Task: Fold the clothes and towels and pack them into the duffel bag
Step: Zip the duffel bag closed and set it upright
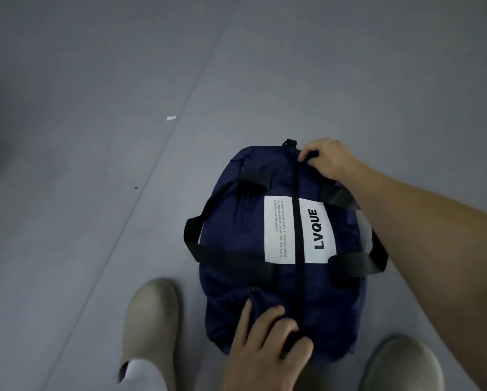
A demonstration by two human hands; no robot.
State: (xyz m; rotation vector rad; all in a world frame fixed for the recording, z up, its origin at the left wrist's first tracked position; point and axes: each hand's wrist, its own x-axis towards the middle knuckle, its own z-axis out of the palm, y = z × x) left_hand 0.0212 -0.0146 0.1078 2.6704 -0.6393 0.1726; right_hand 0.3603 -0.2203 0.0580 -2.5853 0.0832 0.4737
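A grey floor (pixel 95 80) lies under everything, smooth and dimly lit. It is crossed by a thin seam (pixel 162 153) that runs from the near left towards the far middle, and a small white scrap (pixel 171 118) lies on it, well apart from the bag. The navy duffel bag (pixel 236 235) rests on this floor, its near end between two pale shoes (pixel 154 320). It is full and rounded, with its zip (pixel 298 235) drawn along the top across a white label (pixel 276 230). The far end of the zip is pinched by the right hand (pixel 329 162) (whether the slider itself is between the fingers cannot be told). The near end of the bag is gripped by the left hand (pixel 267 340), whose fingers are curled round a black tab. No clothes or towels are seen outside, so the packing is judged to be nearly finished. For a good closing, the near end should be held firmly while the zip is pulled straight to its end, and the black carrying straps (pixel 197 230) should be kept out of the teeth.
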